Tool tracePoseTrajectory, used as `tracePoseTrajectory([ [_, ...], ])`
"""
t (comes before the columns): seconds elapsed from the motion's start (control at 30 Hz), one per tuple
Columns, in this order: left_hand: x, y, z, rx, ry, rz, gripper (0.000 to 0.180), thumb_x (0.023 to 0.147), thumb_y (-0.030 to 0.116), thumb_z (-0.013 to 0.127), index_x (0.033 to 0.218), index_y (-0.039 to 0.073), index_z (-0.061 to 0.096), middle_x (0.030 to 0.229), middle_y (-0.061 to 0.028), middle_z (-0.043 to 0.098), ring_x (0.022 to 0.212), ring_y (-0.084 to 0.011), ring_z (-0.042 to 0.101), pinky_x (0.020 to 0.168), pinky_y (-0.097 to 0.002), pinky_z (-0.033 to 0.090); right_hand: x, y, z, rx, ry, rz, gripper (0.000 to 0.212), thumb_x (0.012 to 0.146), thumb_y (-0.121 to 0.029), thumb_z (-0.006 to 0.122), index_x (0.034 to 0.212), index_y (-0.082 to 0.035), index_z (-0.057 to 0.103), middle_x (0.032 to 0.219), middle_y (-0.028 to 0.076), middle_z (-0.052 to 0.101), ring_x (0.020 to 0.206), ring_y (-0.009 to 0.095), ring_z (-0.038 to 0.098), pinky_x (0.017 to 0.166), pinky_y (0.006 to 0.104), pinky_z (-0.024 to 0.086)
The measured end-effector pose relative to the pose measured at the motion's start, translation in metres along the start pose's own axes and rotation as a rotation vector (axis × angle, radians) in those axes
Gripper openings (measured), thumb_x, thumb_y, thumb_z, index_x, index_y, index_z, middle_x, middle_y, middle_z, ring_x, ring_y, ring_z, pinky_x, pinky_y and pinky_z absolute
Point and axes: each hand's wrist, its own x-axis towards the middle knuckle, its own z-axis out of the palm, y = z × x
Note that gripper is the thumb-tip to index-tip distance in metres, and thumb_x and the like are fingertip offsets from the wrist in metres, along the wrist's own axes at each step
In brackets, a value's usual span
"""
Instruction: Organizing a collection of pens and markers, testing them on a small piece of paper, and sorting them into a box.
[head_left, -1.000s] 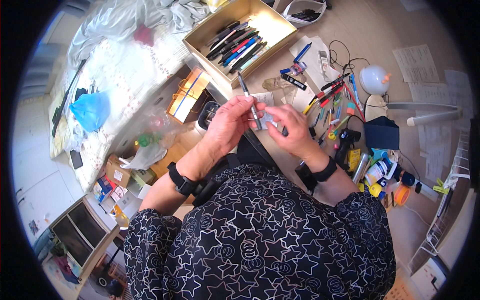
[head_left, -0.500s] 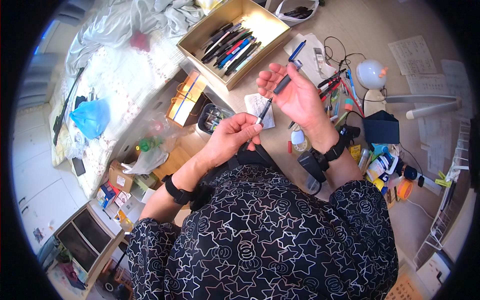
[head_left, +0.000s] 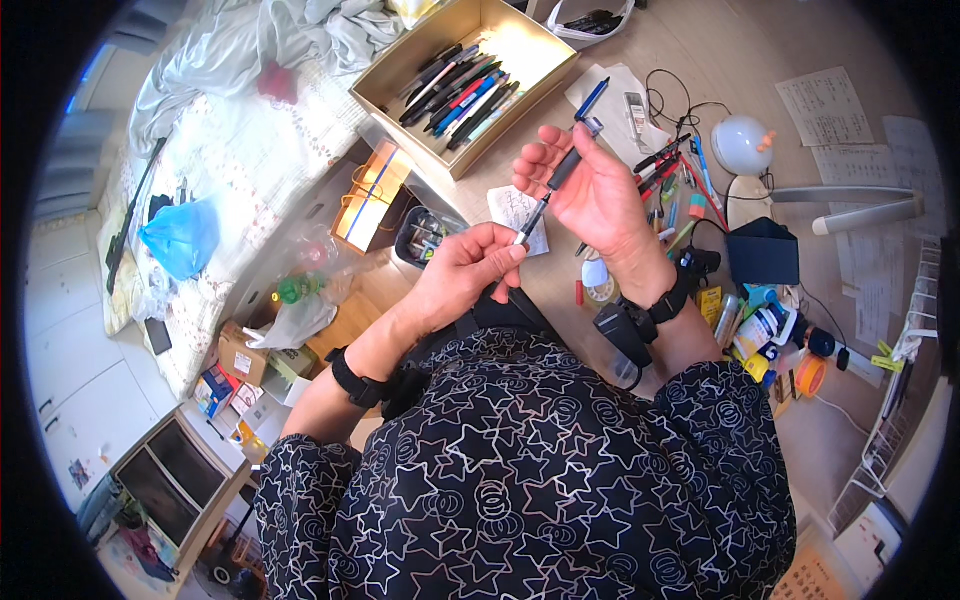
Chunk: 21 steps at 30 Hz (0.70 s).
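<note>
My left hand [head_left: 470,268] is closed in a pinch around a slim pen [head_left: 530,224] with a light band and a dark tip section, its point slanting up and to the right. My right hand [head_left: 598,195], palm turned up, steadies a dark grey pen cap [head_left: 565,169] between thumb and curled fingers. Cap and pen are lined up, the tip at the lower end of the cap; whether it is inside I cannot tell. Just beyond the right fingertips, a blue pen [head_left: 593,98] lies on white paper [head_left: 612,110].
A gold-coloured box [head_left: 462,160] holding several pens stands ahead. Loose pens [head_left: 660,165], a white round lamp-like object [head_left: 742,145] and a dark blue box [head_left: 763,252] are to the right. A small dark bin [head_left: 405,245] of items sits left; bottles [head_left: 765,328] crowd the right side.
Both hands keep almost the same place and grip. The pen and the cap have shifted only very slightly.
</note>
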Motion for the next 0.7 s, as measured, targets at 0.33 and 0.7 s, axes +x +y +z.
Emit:
tracePoseTrajectory([
  [0.33,0.0007,0.0017,0.0003,0.001,0.014,-0.007,0.020,0.090,0.020,0.052,0.097,0.002,0.054,0.071,-0.0023,0.057,0.055,-0.0071,0.052,0.049,-0.0170,0.038,-0.0022,0.0033,0.0028,-0.250,-0.006,-0.040,0.031,0.093,-0.029,0.041,0.097,0.000,0.053,0.092,0.020,0.061,0.088,0.028,0.060,0.083,0.0377,0.046],
  [0.7,0.0034,0.0022,0.0021,-0.011,0.110,0.037,0.019,0.089,0.019,0.053,0.097,0.001,0.055,0.067,-0.0009,0.055,0.052,-0.0054,0.048,0.046,-0.0169,0.037,-0.0073,0.0077,0.0080,-0.924,0.080,-0.112,0.035,0.090,-0.036,0.048,0.085,-0.002,0.057,0.074,0.004,0.058,0.068,0.009,0.053,0.061,0.0204,0.041],
])
